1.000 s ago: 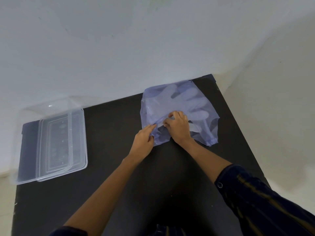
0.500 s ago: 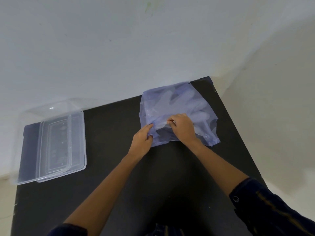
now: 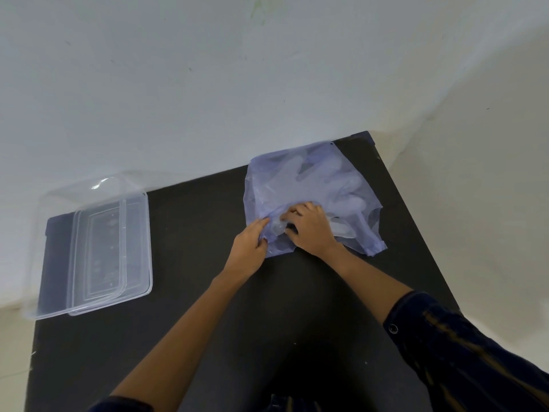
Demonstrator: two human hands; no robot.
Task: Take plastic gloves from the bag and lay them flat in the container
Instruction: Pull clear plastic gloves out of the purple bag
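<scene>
A pale blue see-through bag point(image 3: 300, 179) lies on the black table at the far right, with clear plastic gloves point(image 3: 344, 188) showing through it. My left hand point(image 3: 248, 243) pinches the bag's near left edge at its opening. My right hand point(image 3: 310, 227) rests on the bag just right of that, fingers curled around crumpled plastic at the mouth; whether it grips bag or glove I cannot tell. A clear rectangular container point(image 3: 139, 242) stands at the table's left side.
A clear lid point(image 3: 53, 203) lies under or beside the container and overhangs the table's left edge. The black table point(image 3: 193, 221) butts against a white wall at the back. Its right edge runs diagonally close to the bag.
My right hand's fingers have dug further into the plastic at the bag's mouth, and the bag has crumpled a little there. My left hand keeps its pinch.
</scene>
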